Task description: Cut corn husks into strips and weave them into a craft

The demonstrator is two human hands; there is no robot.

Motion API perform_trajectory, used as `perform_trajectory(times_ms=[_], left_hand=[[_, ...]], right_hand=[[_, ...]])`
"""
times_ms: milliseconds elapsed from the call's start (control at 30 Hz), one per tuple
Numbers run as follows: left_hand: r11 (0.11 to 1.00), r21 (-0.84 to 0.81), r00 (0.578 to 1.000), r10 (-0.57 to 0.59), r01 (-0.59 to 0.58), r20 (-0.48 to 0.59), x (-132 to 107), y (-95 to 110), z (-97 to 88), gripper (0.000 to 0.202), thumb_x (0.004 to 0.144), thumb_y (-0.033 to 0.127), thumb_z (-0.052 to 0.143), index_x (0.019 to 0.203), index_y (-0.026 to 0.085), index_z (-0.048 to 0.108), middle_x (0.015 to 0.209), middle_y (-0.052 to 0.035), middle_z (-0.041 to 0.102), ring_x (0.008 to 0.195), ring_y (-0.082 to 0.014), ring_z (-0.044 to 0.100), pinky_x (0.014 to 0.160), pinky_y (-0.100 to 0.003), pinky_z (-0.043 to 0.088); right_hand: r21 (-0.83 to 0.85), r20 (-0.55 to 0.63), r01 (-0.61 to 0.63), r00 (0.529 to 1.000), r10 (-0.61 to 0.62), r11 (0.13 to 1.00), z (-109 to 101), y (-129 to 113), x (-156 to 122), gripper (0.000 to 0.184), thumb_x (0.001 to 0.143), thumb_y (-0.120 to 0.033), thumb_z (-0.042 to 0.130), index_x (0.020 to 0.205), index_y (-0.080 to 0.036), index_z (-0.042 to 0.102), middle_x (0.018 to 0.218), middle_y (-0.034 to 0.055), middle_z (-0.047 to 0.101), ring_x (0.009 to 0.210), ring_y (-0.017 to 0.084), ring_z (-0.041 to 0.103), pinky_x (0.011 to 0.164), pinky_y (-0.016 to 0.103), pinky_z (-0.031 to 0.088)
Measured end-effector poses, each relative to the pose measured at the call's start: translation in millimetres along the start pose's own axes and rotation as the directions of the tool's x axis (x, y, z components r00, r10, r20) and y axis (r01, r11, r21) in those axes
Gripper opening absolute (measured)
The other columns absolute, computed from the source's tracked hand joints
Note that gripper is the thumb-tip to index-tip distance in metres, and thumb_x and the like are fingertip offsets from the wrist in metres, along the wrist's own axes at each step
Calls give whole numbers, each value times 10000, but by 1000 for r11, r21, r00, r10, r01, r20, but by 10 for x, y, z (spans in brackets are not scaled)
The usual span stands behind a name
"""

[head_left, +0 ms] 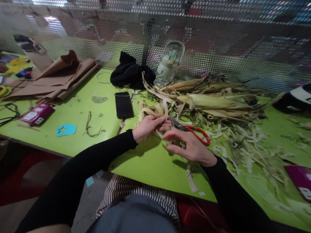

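My left hand (152, 127) pinches pale strips of corn husk (157, 110), which loop up above the fingers over the green table (136, 161). Close to its right is my right hand (190, 145), thumb and forefinger apart, a little blurred, near a strip end below the left fingers. A long husk strip (191, 181) shows under the right hand and reaches toward the table's front edge. Scissors with red handles (199, 134) lie just behind the right hand, their blades partly hidden by the fingers.
Corn husks (211, 101) and shreds (252, 145) cover the right side. Behind stand a pale green bottle (168, 64) and black cloth (131, 72). Leftward lie a phone (124, 105), twisted cord (88, 124), blue tag (66, 129), purple packet (37, 114) and brown paper (55, 79).
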State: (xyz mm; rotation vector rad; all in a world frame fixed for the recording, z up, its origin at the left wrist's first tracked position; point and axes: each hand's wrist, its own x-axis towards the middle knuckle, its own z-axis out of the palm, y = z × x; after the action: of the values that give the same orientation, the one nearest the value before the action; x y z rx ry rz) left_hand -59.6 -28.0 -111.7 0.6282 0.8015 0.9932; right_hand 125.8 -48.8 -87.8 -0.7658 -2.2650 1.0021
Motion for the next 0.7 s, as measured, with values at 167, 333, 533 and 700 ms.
perform_trajectory(times_ms=[167, 333, 533, 700], left_hand=[[987, 161, 1000, 4, -4, 2, 1, -4, 45, 178, 964, 120, 547, 842, 89, 672, 836, -39, 729, 612, -31, 629, 714, -182, 549], [863, 498, 995, 46, -82, 86, -85, -76, 95, 186, 925, 150, 589, 770, 102, 679, 686, 7, 659, 590, -60, 563, 680, -214, 483], [484, 827, 957, 93, -285, 275, -177, -141, 86, 283, 935, 264, 591, 695, 134, 664, 609, 27, 586, 566, -83, 465, 594, -225, 358], [612, 774, 983, 34, -162, 180, -145, -168, 82, 289, 958, 301, 541, 772, 135, 687, 692, -7, 678, 609, -98, 583, 634, -213, 443]], right_hand=[[62, -210, 0, 978, 13, 998, -110, 37, -21, 462, 915, -593, 583, 645, -228, 668, 656, 29, 697, 523, 145, 580, 486, 288, 445], [-185, -528, -274, 838, 139, 944, 33, 130, 56, 271, 890, -462, 670, 979, -210, 712, 718, 15, 662, 573, 155, 561, 536, 294, 446], [-343, -429, -242, 900, 78, 908, 61, 250, 87, 191, 913, -353, 625, 816, -209, 706, 753, 40, 659, 677, 192, 607, 646, 335, 476], [-464, -506, -198, 859, -75, 863, 116, 132, 37, 283, 924, -266, 580, 1174, -197, 694, 802, 33, 577, 686, 190, 559, 615, 327, 463]])
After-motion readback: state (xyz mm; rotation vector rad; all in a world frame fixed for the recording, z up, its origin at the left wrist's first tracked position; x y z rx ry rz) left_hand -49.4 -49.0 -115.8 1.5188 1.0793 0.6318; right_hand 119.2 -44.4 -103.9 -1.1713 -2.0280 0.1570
